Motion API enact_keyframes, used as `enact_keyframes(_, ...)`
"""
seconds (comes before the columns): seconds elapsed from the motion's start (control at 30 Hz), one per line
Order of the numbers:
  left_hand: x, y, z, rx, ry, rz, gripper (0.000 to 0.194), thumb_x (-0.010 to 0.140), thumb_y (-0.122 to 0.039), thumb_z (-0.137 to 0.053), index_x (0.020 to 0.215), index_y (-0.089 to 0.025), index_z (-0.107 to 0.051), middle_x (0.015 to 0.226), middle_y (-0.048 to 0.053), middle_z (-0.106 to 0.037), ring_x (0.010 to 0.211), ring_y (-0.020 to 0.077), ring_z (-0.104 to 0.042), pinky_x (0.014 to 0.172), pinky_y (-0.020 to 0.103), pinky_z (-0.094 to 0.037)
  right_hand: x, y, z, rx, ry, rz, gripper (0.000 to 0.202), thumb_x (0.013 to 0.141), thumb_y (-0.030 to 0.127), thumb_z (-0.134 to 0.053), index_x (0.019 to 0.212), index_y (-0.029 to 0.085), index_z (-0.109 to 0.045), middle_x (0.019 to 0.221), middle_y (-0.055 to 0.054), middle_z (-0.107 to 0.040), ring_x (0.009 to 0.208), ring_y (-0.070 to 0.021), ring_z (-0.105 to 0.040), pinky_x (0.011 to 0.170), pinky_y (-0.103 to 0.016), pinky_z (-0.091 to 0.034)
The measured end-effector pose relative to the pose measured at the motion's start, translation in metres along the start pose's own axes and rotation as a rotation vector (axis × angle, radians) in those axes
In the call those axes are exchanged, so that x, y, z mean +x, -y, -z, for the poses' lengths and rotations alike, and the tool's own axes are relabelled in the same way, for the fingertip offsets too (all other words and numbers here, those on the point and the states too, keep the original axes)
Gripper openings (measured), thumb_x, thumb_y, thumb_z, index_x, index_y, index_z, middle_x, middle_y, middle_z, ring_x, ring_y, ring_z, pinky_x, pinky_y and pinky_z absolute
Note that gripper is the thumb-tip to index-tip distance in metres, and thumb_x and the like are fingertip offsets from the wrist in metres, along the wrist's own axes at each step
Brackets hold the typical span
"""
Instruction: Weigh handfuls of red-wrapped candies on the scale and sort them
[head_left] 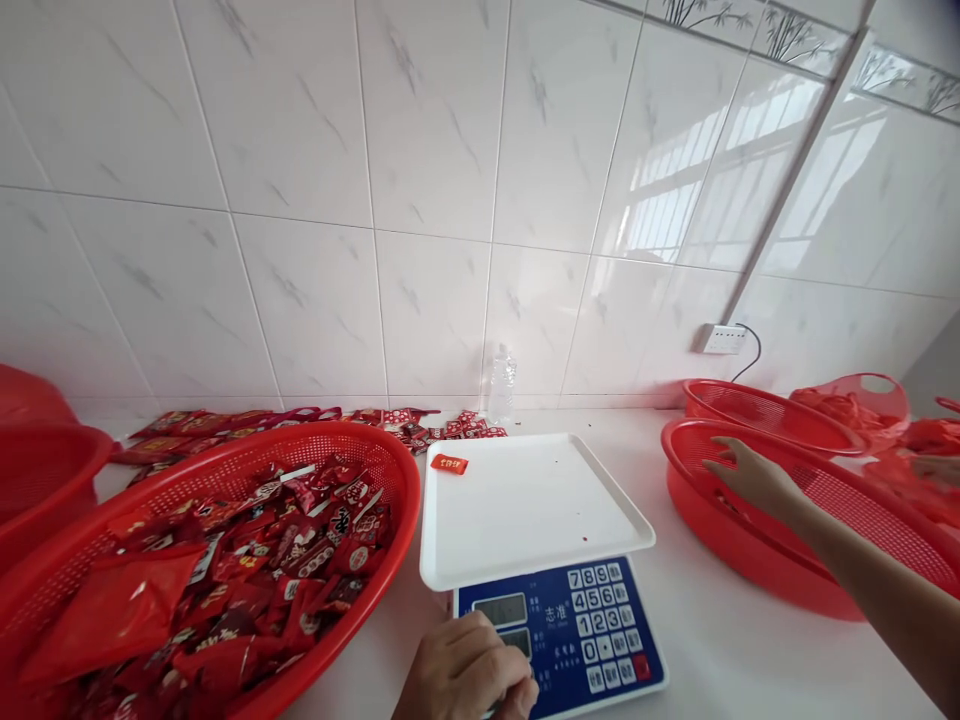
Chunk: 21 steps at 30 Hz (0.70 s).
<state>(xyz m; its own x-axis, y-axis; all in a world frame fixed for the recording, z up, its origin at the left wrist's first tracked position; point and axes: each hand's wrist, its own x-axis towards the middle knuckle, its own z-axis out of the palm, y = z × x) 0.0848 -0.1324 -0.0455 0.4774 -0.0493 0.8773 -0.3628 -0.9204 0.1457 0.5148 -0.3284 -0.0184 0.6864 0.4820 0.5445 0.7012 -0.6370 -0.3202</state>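
Observation:
My left hand [469,668] is curled closed over the display side of a blue digital scale [559,625]. What it holds, if anything, is hidden. On the scale's white tray [532,510] lies one small red packet [449,464] near the far left corner. My right hand [750,478] reaches over a red perforated basket [757,560], its fingers apart. Something small and red [729,506] shows below those fingers; I cannot tell if it is touched. Left of the scale, a large red basket [401,560] holds many small red wrapped packets [300,550] and a larger red bag [112,600].
Packets [202,428] lie in rows along the tiled wall, beside a clear plastic bottle [502,385]. Another red basket [772,415] and a red carrier with red bags [862,400] stand at right. Red tubs [45,470] sit far left. A socket [722,339] with a cable is on the wall.

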Motion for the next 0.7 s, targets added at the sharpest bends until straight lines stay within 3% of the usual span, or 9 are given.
enact_keyframes(0.13,0.001,-0.003,0.000,-0.022,-0.029,0.008,0.012,0.088,-0.014,-0.047,0.081,-0.018,-0.055,0.053,-0.002,-0.053,0.047,0.0104,-0.047,0.047,0.020,-0.041,0.002,0.061,-0.015,0.013,0.136,0.155,0.044,0.087,0.040,-0.049,0.121,0.014,-0.057,0.111,-0.021,-0.065,0.098,-0.0341,-0.064,0.072,-0.044,-0.051)
enact_keyframes(0.23,0.003,-0.007,0.004,-0.020,0.003,0.050,0.010,0.087,-0.014,-0.048,0.081,-0.018,-0.056,0.055,-0.001,-0.055,0.049,0.0110,-0.050,0.050,0.021,-0.042,-0.008,0.133,-0.031,0.079,0.236,0.368,0.041,0.090,0.037,-0.048,0.125,0.017,-0.055,0.126,-0.016,-0.059,0.119,-0.0309,-0.053,0.095,-0.049,-0.045)
enact_keyframes(0.37,0.005,-0.010,0.007,0.007,0.002,0.070,0.010,0.087,-0.013,-0.050,0.081,-0.018,-0.056,0.058,-0.001,-0.057,0.052,0.0113,-0.051,0.052,0.022,-0.043,-0.033,0.230,-0.049,0.188,0.420,0.669,0.044,0.091,0.040,-0.050,0.133,0.027,-0.049,0.138,-0.007,-0.051,0.127,-0.0230,-0.047,0.105,-0.041,-0.040)
enact_keyframes(0.47,0.003,-0.008,0.005,0.038,-0.017,0.034,0.012,0.090,-0.017,-0.049,0.080,-0.017,-0.056,0.056,-0.001,-0.056,0.050,0.0108,-0.049,0.051,0.021,-0.042,-0.044,0.286,-0.065,0.242,0.510,0.796,0.047,0.094,0.038,-0.047,0.139,0.028,-0.043,0.146,-0.008,-0.042,0.132,-0.0233,-0.042,0.106,-0.040,-0.039)
enact_keyframes(0.57,0.000,-0.006,0.003,0.064,-0.020,0.014,0.017,0.092,-0.019,-0.047,0.077,-0.017,-0.056,0.053,-0.002,-0.054,0.049,0.0103,-0.047,0.049,0.021,-0.041,-0.046,0.321,-0.082,0.274,0.552,0.849,0.049,0.094,0.036,-0.046,0.141,0.026,-0.040,0.146,-0.010,-0.042,0.132,-0.0258,-0.043,0.104,-0.041,-0.040)
enact_keyframes(0.7,-0.001,-0.007,0.004,0.091,-0.022,0.044,0.018,0.091,-0.017,-0.047,0.074,-0.017,-0.055,0.053,-0.002,-0.054,0.049,0.0098,-0.047,0.049,0.020,-0.041,-0.048,0.337,-0.093,0.304,0.547,0.877,0.039,0.094,0.026,-0.043,0.132,0.023,-0.052,0.129,-0.010,-0.057,0.117,-0.0238,-0.055,0.098,-0.038,-0.044)
